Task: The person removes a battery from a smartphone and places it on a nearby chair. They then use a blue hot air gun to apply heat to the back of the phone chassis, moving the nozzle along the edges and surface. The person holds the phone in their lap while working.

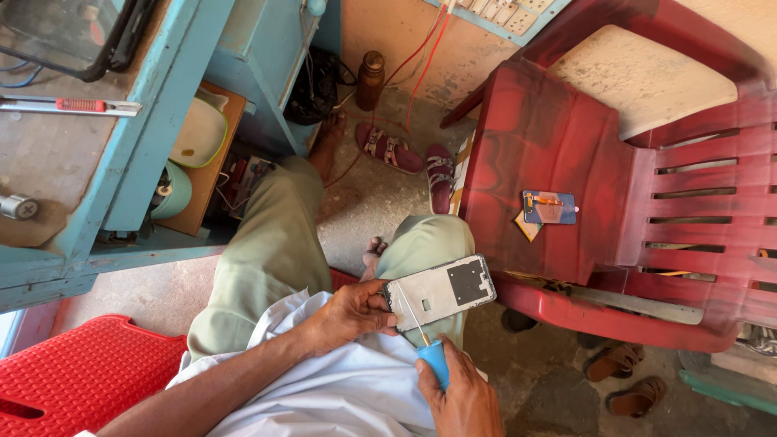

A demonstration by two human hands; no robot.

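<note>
Silver frame: a phone frame point(441, 290) with a dark square patch near its right end, held flat above the lap, just over the right knee.
Left hand: the left hand point(350, 314) pinches the frame's left end, thumb on top, fingers under it.
Right hand: the right hand point(461, 396) is closed round the blue handle of a screwdriver point(425, 338); its thin shaft slants up and left, and the tip touches the frame near its left edge.
Grip: both are pressed tight, the left on the frame, the right on the screwdriver.
Clothes: olive trousers point(271, 243) and a white shirt; one bare foot shows on the floor between the knees.
Chair: a red plastic chair point(550, 154) stands to the right, close to the frame; on its seat lies a small blue phone part point(549, 207) with a yellow piece beneath it.
Bench: a blue bench point(154, 105) at upper left carries a utility knife point(69, 105) with a red slider.
Floor: sandals point(388, 147) lie near a brown bottle point(371, 79) by the wall; another pair sits under the chair.
Stool: a red ribbed seat point(81, 372) shows at lower left.
</note>
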